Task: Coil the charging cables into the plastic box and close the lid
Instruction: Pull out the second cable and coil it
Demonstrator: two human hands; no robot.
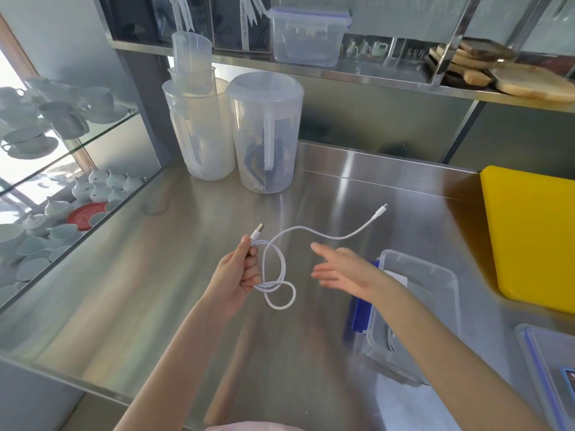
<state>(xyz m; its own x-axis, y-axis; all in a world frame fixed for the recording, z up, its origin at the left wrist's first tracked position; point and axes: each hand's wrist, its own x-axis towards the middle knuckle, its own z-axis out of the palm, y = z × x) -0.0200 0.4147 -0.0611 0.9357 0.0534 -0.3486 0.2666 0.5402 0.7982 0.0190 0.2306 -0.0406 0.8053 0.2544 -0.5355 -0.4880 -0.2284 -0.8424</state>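
My left hand [241, 270] grips a white charging cable [281, 262] near its USB plug, which sticks up above the fist. Two small loops hang from the hand, and the rest of the cable trails right across the steel counter to a small connector. Just right of the loops, my right hand [340, 272] hovers blurred, with fingers spread and nothing in it. Under my right forearm sits the clear plastic box [435, 275] with a blue latch, open; something white lies inside. Its lid [547, 362], clear with a blue rim, lies at the right edge.
Clear plastic pitchers [264, 132] stand at the back of the steel counter [155, 275]. A yellow cutting board [535, 234] lies at the right. A shelf above carries a lidded plastic container [306, 35] and wooden boards. Glass shelves with white cups are at the left.
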